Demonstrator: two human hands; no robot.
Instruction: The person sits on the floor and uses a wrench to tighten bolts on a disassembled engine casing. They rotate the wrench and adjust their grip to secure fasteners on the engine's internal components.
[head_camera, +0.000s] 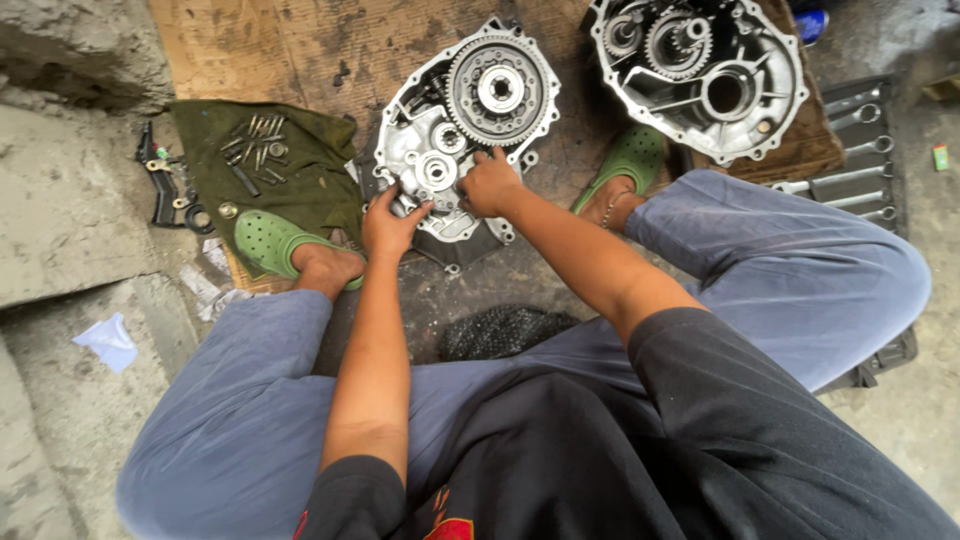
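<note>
Gearbox housing half (455, 150) lies flat on the ground between your two feet, on stained cardboard (300, 50), with its large toothed gear (497, 88) facing up. Your left hand (392, 225) rests on the lower edge of the housing, fingers curled on the rim near a small round bearing seat (437, 170); if it pinches a small part there, I cannot tell. Your right hand (488, 184) presses just beside the same seat, fingers bent down on the metal and holding no loose thing that I can see. I judge you are working a small part at this seat, so the next move asks for a steady push with both hands and no tilting. To your left a green cloth (290, 165) carries the bolts (258, 145). A second housing half (700, 75) lies further right, and wrenches (850, 150) are beside it.
</note>
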